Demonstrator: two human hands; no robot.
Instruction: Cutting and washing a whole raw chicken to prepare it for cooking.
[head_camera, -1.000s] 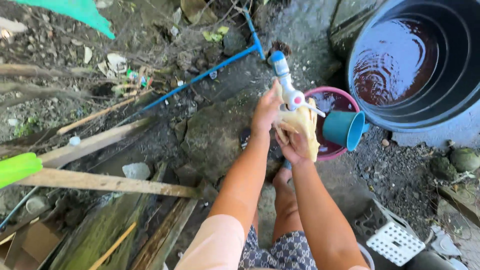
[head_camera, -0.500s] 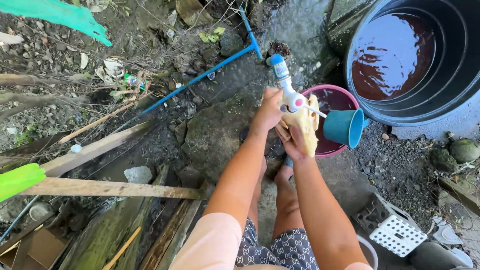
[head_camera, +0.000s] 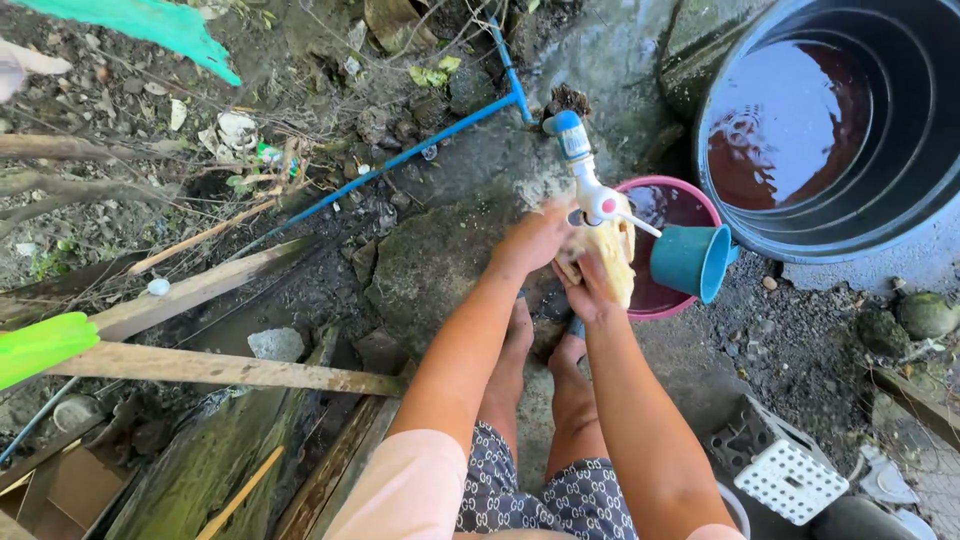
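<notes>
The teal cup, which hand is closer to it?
The right hand. It grips the pale raw chicken just beside the teal cup. The left hand holds the chicken's far side, with the white tap between it and the cup.

Bright daylight falls evenly with soft shadows, the dark barrel's water (head_camera: 790, 125) glints with reflected sky, edges bow from a wide lens, and focus stays sharp.
</notes>
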